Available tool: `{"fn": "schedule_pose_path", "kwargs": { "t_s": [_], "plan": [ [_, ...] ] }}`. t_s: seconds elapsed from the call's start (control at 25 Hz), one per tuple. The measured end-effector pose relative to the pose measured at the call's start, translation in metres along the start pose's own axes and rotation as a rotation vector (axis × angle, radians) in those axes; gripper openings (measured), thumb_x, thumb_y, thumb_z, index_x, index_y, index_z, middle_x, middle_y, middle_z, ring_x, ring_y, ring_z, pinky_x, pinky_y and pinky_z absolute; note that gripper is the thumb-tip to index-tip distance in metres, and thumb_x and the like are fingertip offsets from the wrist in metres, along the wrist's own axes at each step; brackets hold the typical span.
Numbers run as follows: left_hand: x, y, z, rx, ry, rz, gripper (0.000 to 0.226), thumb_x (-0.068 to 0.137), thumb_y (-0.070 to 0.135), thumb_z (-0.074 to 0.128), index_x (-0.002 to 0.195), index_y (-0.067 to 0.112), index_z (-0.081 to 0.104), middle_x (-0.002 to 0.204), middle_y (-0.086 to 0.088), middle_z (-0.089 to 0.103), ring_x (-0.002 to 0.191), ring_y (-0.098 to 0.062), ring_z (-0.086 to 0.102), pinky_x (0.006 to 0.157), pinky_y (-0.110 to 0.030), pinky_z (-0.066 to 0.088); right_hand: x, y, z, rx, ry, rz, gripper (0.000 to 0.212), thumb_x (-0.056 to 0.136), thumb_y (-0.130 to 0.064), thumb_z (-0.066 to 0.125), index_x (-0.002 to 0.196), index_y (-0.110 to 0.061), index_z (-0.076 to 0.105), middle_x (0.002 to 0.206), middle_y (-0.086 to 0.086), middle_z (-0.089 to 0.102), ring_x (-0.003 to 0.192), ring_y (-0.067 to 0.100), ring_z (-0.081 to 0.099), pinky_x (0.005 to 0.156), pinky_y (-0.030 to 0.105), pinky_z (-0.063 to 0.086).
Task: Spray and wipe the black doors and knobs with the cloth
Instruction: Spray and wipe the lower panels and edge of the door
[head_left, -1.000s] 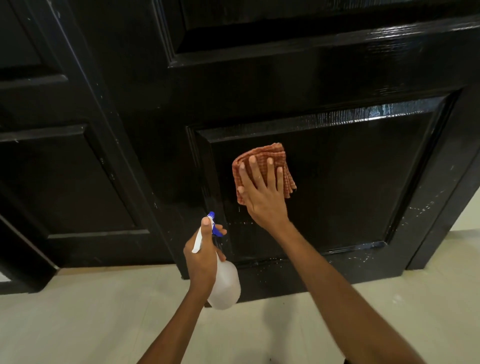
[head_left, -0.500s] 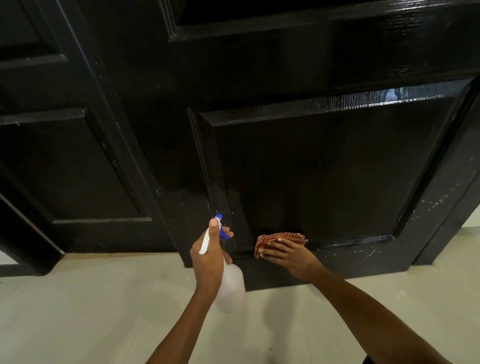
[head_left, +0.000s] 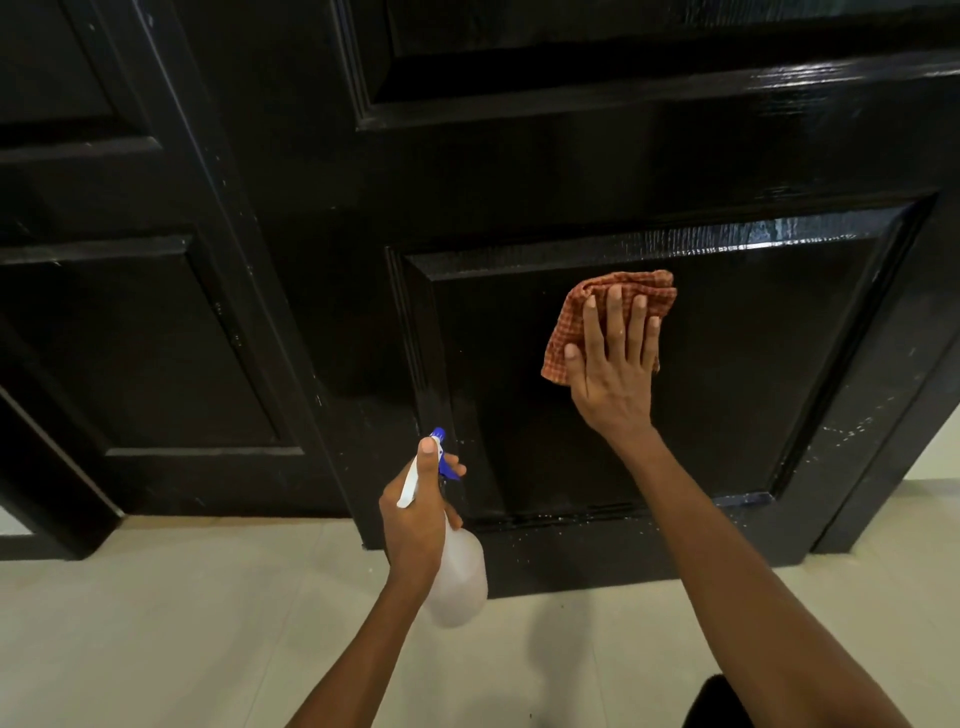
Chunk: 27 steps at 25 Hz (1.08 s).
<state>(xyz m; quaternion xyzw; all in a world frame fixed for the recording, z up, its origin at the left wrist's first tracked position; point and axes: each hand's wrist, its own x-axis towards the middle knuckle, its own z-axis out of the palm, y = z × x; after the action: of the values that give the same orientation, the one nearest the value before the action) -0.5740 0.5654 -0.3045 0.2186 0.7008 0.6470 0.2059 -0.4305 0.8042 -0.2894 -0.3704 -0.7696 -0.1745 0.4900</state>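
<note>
While much of the glossy black panelled wooden door (head_left: 571, 171) runs off the top and right edges of the frame, its lower recessed panel sits in full view at centre right, with wet sheen along its upper moulding and pale specks near its lower right corner. The right hand (head_left: 613, 364) lies flat on that panel's upper middle, fingers straight and slightly spread, pressing a folded orange-and-red checked cloth (head_left: 576, 317) against the wood; most of the cloth is hidden under the palm, only its top and left edges showing. The left hand (head_left: 418, 514), low at centre, curls round the neck of a translucent white plastic spray bottle with a blue nozzle (head_left: 460, 577), thumb lying along the white trigger head, the neck itself covered by the fingers. A second black panelled door (head_left: 130, 338) fills the left of the frame, cut off at the left edge. No knob can be made out. Pale tiled floor (head_left: 182, 623) spreads across the bottom, open on both sides of the forearms, and a dark shape at the bottom right edge is too cropped to identify.
</note>
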Motion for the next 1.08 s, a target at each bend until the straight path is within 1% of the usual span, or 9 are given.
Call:
{"fn": "schedule_pose_path", "kwargs": {
  "t_s": [0.12, 0.28, 0.4, 0.48, 0.56, 0.68, 0.88, 1.0, 1.08],
  "plan": [
    [0.004, 0.005, -0.003, 0.011, -0.017, 0.014, 0.067, 0.080, 0.069, 0.040, 0.093, 0.013, 0.074, 0.088, -0.009, 0.073, 0.065, -0.024, 0.062, 0.054, -0.026, 0.053, -0.019, -0.012, 0.013, -0.002, -0.102, -0.165, 0.073, 0.109, -0.046, 0.036, 0.165, -0.024, -0.006, 0.171, 0.003, -0.022, 0.157, 0.032, -0.019, 0.127, 0.053, -0.011],
    [0.008, 0.004, -0.009, 0.056, -0.032, 0.007, 0.059, 0.090, 0.062, 0.041, 0.084, 0.011, 0.070, 0.077, -0.006, 0.071, 0.065, -0.017, 0.063, 0.046, -0.011, 0.048, -0.075, -0.014, 0.038, -0.040, -0.263, -0.519, 0.070, 0.106, -0.044, 0.036, 0.166, -0.026, 0.006, 0.173, 0.005, -0.012, 0.159, 0.033, -0.013, 0.127, 0.052, -0.012],
    [0.014, 0.001, -0.016, 0.060, -0.036, 0.005, 0.063, 0.082, 0.068, 0.041, 0.079, 0.011, 0.067, 0.070, -0.007, 0.069, 0.060, -0.017, 0.061, 0.050, -0.022, 0.050, -0.126, -0.016, 0.056, -0.030, -0.371, -0.667, 0.078, 0.100, -0.040, 0.039, 0.167, -0.025, 0.002, 0.174, 0.004, -0.010, 0.159, 0.031, -0.013, 0.126, 0.050, -0.016],
    [0.019, -0.006, -0.021, 0.063, -0.009, -0.003, 0.067, 0.082, 0.070, 0.039, 0.084, 0.011, 0.071, 0.071, -0.006, 0.070, 0.059, -0.017, 0.061, 0.056, -0.027, 0.051, -0.152, -0.021, 0.067, -0.038, -0.438, -0.709, 0.081, 0.101, -0.041, 0.047, 0.167, -0.024, 0.001, 0.173, 0.005, -0.011, 0.159, 0.029, -0.014, 0.125, 0.050, -0.018],
    [0.019, -0.014, -0.027, 0.085, 0.020, -0.017, 0.069, 0.082, 0.071, 0.036, 0.085, 0.013, 0.073, 0.070, -0.008, 0.069, 0.054, -0.019, 0.059, 0.055, -0.028, 0.050, -0.166, -0.035, 0.076, -0.049, -0.487, -0.733, 0.082, 0.103, -0.044, 0.051, 0.167, -0.024, 0.002, 0.173, 0.004, -0.012, 0.159, 0.028, -0.014, 0.125, 0.049, -0.019],
    [0.016, -0.028, -0.035, 0.076, 0.084, -0.081, 0.067, 0.082, 0.070, 0.038, 0.089, 0.014, 0.073, 0.074, -0.008, 0.069, 0.053, -0.019, 0.058, 0.053, -0.027, 0.051, -0.147, -0.078, 0.080, -0.039, -0.423, -0.669, 0.078, 0.106, -0.045, 0.048, 0.167, -0.024, 0.004, 0.174, 0.003, -0.009, 0.160, 0.026, -0.011, 0.127, 0.047, -0.013],
    [0.020, -0.030, -0.046, 0.025, 0.158, -0.144, 0.070, 0.077, 0.070, 0.040, 0.096, 0.011, 0.074, 0.084, -0.007, 0.070, 0.061, -0.019, 0.059, 0.061, -0.033, 0.055, -0.041, -0.142, 0.059, 0.077, -0.054, -0.311, 0.067, 0.108, -0.045, 0.044, 0.165, -0.025, 0.013, 0.173, -0.001, -0.005, 0.160, 0.025, -0.009, 0.129, 0.046, -0.005],
    [0.025, -0.026, -0.049, 0.011, 0.188, -0.153, 0.071, 0.075, 0.070, 0.041, 0.098, 0.011, 0.073, 0.083, -0.005, 0.070, 0.063, -0.019, 0.061, 0.064, -0.033, 0.056, -0.015, -0.158, 0.055, 0.064, -0.004, -0.170, 0.065, 0.111, -0.044, 0.038, 0.165, -0.024, 0.008, 0.172, 0.000, -0.014, 0.158, 0.027, -0.015, 0.128, 0.049, -0.007],
    [0.028, -0.029, -0.050, 0.013, 0.197, -0.149, 0.070, 0.075, 0.070, 0.041, 0.099, 0.012, 0.072, 0.083, -0.004, 0.070, 0.062, -0.020, 0.061, 0.061, -0.030, 0.054, -0.031, -0.164, 0.064, 0.052, -0.041, -0.173, 0.072, 0.108, -0.039, 0.042, 0.165, -0.023, 0.001, 0.171, 0.003, -0.021, 0.157, 0.030, -0.019, 0.127, 0.052, -0.010]
  ]
}}
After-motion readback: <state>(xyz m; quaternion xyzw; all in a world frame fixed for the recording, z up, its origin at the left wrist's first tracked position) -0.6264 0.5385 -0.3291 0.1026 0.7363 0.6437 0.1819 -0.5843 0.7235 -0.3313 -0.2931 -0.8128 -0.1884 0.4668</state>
